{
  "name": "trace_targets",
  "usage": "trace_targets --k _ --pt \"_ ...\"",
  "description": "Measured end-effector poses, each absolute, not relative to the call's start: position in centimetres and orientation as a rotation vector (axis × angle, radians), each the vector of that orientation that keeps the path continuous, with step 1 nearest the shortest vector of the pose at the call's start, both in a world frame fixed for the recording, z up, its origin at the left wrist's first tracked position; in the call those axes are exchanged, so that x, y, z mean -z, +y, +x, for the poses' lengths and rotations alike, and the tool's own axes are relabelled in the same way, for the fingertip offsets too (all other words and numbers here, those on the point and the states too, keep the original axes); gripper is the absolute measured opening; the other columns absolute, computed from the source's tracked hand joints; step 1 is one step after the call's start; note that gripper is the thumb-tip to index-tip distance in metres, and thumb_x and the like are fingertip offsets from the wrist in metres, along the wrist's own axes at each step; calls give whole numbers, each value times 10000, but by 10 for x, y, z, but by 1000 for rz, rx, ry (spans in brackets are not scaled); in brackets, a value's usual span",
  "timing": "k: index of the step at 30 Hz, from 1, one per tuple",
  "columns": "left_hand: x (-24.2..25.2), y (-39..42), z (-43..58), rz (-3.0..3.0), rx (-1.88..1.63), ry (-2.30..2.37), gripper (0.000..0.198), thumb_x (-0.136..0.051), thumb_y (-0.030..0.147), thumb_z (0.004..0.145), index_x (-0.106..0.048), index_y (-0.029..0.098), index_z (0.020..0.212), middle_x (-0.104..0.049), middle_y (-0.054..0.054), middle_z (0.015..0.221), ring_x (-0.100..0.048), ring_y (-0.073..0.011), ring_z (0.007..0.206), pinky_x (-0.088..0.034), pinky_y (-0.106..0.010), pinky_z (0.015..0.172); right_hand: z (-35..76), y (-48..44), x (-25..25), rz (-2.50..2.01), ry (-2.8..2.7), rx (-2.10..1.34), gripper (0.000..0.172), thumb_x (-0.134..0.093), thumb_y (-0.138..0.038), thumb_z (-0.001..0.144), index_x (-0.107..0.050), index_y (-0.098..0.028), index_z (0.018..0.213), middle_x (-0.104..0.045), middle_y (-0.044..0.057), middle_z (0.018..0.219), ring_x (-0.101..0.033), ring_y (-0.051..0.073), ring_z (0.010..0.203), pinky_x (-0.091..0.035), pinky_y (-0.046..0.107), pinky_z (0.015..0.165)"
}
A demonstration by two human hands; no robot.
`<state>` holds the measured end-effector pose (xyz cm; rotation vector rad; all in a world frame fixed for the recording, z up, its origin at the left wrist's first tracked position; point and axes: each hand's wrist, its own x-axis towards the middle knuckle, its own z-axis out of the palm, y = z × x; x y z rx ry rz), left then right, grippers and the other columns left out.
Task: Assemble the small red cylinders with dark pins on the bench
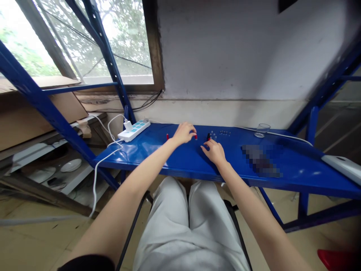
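Note:
My left hand is over the blue table, its fingers curved beside a small red piece near the fingertips; whether they touch it I cannot tell. My right hand has its thumb and fingers apart, just in front of a small black and red item. Several small clear pieces lie close behind that hand, and more clear bits are spread to their right. Another small red piece stands to the left of my left hand.
A white power strip with a plug and cable lies at the table's left end. Toward the back right is a clear glass. A pixelated dark object lies right of my right hand, and a white object rests at the right edge.

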<state>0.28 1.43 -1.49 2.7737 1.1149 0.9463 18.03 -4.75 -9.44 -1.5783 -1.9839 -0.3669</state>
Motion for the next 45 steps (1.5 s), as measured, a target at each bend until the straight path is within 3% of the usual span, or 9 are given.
trace_targets --k 5,13,36,45 --pt "-9 41 -37 2817 -634 1460 14 -669 187 663 -660 187 673 -586 -65 951 -448 -256 1013 -291 -415 916 180 -49 93 -1572 -2013 346 278 -414 -365 867 -605 -170 816 -594 63 832 -548 161 771 -307 265 643" --pt "4 48 -70 2761 -364 1665 41 -662 173 639 -662 195 673 -567 -70 968 -393 -275 1045 -245 -465 929 179 -51 92 -1556 -2035 357 287 -402 -347 872 -593 -170 751 -584 60 778 -543 152 728 -296 258 630" --pt "15 51 -75 2693 -455 1727 25 -640 150 663 -648 162 642 -579 -85 992 -406 -292 1066 -244 -489 933 180 -53 90 -1540 -2016 320 278 -431 -333 866 -579 -170 696 -586 44 752 -529 139 694 -291 257 615" --pt "10 47 -73 2718 -314 1765 84 -591 194 698 -671 184 719 -571 -69 1038 -397 -283 1072 -266 -462 912 182 -48 95 -1515 -2009 321 272 -449 -339 857 -568 -179 672 -585 38 732 -527 141 676 -294 266 606"
